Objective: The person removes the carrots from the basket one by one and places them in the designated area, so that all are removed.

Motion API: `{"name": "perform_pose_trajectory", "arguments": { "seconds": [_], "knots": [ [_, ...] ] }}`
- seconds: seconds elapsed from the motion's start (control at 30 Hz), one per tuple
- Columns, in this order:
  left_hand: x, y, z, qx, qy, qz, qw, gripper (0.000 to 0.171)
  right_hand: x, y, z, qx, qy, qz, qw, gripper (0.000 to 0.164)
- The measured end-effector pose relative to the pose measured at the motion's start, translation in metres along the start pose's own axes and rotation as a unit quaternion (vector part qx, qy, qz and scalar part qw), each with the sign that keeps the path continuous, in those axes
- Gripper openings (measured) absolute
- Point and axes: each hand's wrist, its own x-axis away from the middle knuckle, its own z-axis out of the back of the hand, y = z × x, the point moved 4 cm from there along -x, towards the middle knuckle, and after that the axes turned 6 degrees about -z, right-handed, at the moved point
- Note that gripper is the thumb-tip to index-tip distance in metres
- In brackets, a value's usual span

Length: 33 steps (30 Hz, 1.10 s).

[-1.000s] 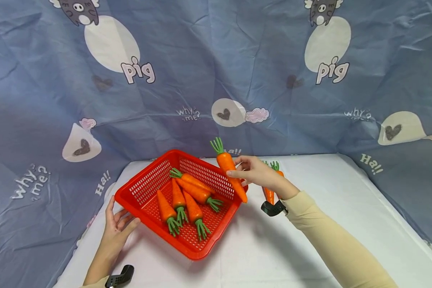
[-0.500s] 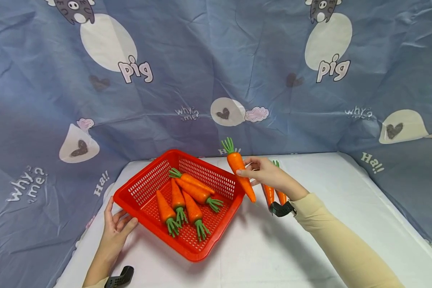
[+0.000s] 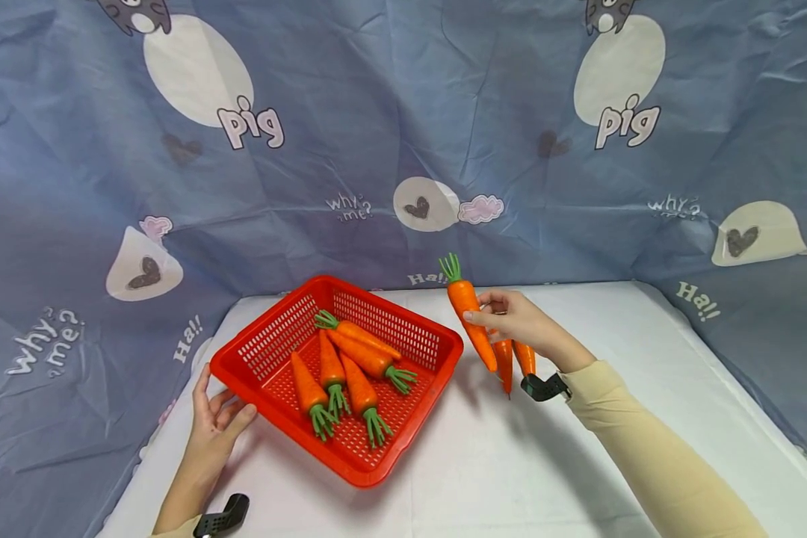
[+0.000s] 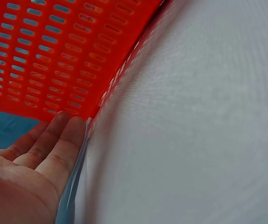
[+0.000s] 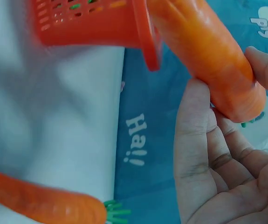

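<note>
My right hand (image 3: 511, 323) pinches an orange carrot (image 3: 464, 297) between thumb and fingers, just right of a red plastic basket (image 3: 437, 396). The carrot's green top points up and its tip down. In the right wrist view, the thumb and fingertips press the thick end of that carrot (image 5: 213, 51). Several carrots (image 3: 359, 357) lie in the basket. At the basket's left corner is my left hand (image 3: 208, 437), its fingertips touching the outside. Extended fingers (image 4: 61, 147) rest against the perforated basket wall (image 4: 78, 60) in the left wrist view.
Two more carrots (image 3: 504, 366) lie on the white table (image 3: 471, 463), partly hidden behind my right hand. One carrot (image 5: 45, 198) shows at the lower left of the right wrist view. A blue patterned cloth (image 3: 350, 112) hangs behind the table and along its sides.
My right hand has moved rightward with the held carrot, from over the basket's right rim to beside it. My left hand and the basket have stayed nearly in place.
</note>
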Motion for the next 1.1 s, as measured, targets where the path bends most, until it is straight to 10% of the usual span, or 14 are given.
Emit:
{"name": "perform_pose_trajectory", "arguments": {
  "seconds": [1.1],
  "knots": [
    [-0.002, -0.002, 0.001, -0.001, 0.004, 0.009, 0.9999, 0.108, 0.01, 0.058, 0.047, -0.015, 0.035, -0.063, 0.997, 0.052]
  ]
}}
